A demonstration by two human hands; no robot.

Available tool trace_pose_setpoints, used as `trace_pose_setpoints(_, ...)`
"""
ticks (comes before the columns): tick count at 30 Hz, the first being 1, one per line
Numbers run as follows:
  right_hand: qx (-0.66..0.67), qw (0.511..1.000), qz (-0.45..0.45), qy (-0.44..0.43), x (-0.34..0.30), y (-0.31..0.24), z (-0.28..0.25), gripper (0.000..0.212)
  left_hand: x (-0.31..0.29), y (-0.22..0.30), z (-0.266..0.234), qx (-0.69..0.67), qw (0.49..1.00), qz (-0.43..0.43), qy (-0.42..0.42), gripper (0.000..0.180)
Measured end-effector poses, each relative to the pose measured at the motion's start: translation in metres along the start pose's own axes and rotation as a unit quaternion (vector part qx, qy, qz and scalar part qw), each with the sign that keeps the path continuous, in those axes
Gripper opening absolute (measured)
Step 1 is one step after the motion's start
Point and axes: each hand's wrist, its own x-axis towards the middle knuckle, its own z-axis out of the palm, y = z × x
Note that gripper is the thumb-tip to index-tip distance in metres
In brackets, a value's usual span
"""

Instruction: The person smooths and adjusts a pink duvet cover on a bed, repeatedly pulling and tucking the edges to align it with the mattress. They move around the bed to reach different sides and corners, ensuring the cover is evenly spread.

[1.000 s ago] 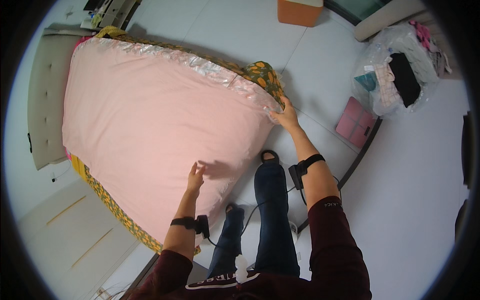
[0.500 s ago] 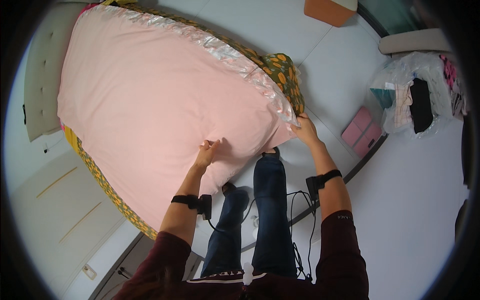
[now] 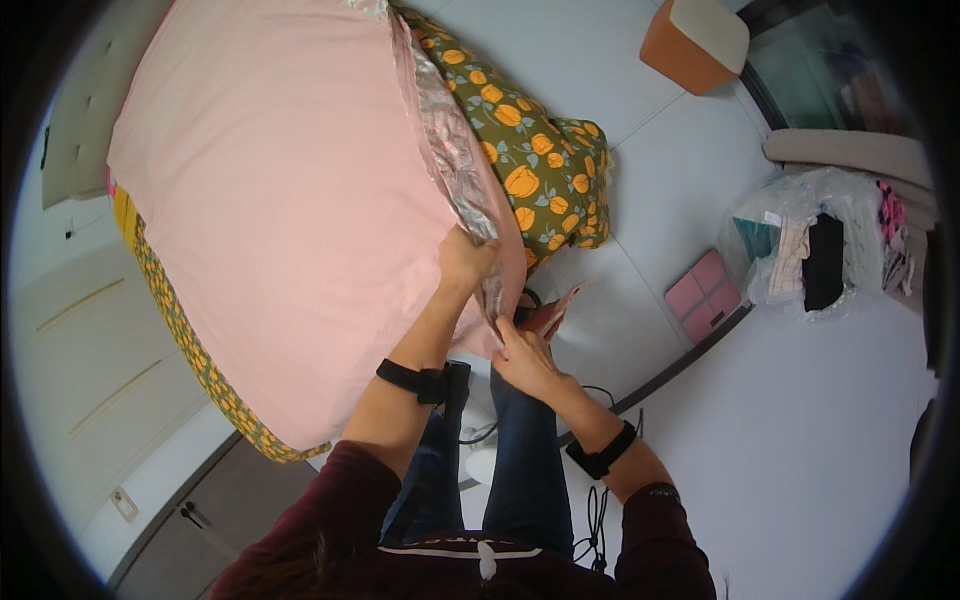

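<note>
A large pink quilt (image 3: pixel 290 170) lies over the bed, and a shiny patterned band (image 3: pixel 440 125) runs along its right edge. My left hand (image 3: pixel 468 260) is closed on that edge where the band is folded. Closer to me, my right hand (image 3: pixel 525 360) pinches the same edge lower down, near the quilt's front corner. A small flap (image 3: pixel 560 308) of the fabric sticks out just beyond my right hand. Beneath the quilt, a green bed cover (image 3: pixel 520 150) with orange tulips shows on the right side.
A cushioned headboard (image 3: pixel 95 120) stands at the left. On the floor to the right are a pink square panel (image 3: pixel 705 295), an orange-brown stool (image 3: pixel 692 45) and a clear plastic bag of folded clothes (image 3: pixel 830 250). Dark cables (image 3: pixel 597 520) hang beside my legs.
My left hand has left the quilt's top and taken hold of its edge. My right hand has come inward and nearer, bringing the edge along. More of the tulip cover shows.
</note>
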Motion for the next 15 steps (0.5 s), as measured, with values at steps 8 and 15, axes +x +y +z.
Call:
trace_pose_setpoints(8,-0.085,0.979,0.062,-0.172,-0.031,0.018,0.070,0.017,-0.021,-0.075,-0.038,-0.300,0.952,-0.052,0.014,0.014)
trace_pose_setpoints(15,-0.041,0.964,-0.028,-0.262,-0.052,-0.029,0.150,0.019,-0.053,-0.149,-0.047,-0.210,0.975,-0.072,0.020,0.026)
